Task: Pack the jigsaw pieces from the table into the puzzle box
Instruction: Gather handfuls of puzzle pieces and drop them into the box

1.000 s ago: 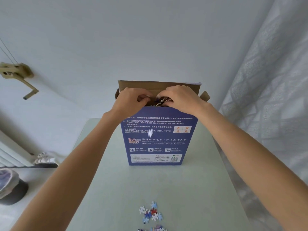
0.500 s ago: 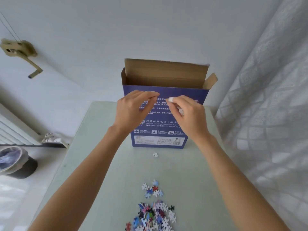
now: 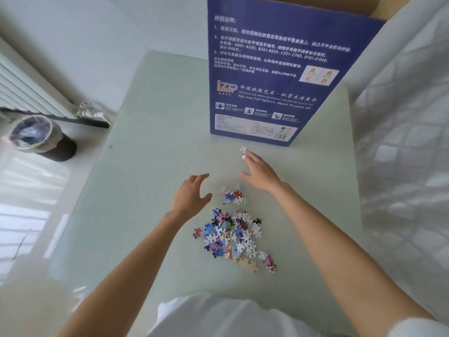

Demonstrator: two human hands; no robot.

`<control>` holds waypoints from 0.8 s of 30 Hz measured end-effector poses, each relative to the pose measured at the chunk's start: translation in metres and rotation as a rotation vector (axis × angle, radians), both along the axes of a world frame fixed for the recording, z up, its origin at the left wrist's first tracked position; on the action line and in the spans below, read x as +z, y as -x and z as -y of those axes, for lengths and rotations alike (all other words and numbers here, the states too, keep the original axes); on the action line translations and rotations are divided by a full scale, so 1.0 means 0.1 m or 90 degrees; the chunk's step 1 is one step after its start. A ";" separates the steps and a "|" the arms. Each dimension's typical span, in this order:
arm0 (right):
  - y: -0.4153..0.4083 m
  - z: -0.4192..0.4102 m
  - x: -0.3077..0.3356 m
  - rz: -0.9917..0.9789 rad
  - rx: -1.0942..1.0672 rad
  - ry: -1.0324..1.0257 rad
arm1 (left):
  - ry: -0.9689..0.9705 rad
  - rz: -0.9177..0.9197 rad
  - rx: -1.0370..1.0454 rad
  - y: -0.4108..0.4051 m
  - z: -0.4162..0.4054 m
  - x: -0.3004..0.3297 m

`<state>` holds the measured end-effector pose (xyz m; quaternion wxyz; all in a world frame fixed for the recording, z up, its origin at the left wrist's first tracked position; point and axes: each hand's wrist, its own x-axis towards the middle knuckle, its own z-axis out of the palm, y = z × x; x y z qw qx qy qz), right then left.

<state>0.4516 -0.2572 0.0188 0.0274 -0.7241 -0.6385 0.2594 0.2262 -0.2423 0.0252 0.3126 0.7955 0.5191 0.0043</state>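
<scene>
Jigsaw pieces point(image 3: 232, 235) lie heaped on the pale green table point(image 3: 145, 190), a small cluster point(image 3: 233, 195) just beyond them and one stray white piece point(image 3: 243, 149) near the upright blue puzzle box point(image 3: 272, 69). Right hand point(image 3: 261, 175) stretches flat-fingered, a fingertip just beside that stray piece. Left hand point(image 3: 192, 195) hovers relaxed, empty, beside the cluster.

Pale green glass-top table point(image 3: 150, 181), glossy. White ribbed radiator point(image 3: 26, 93) along left wall, pipe fittings point(image 3: 91, 111) at its lower end. Dark round waste bin point(image 3: 41, 139) on floor left of table, lined with plastic bag. White sheer curtain point(image 3: 408, 142) fills right side. Walls plain white.
</scene>
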 end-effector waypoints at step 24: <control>0.50 1.95 -0.16 0.013 -0.041 -0.009 | 0.064 -0.108 -0.170 0.27 0.84 -0.26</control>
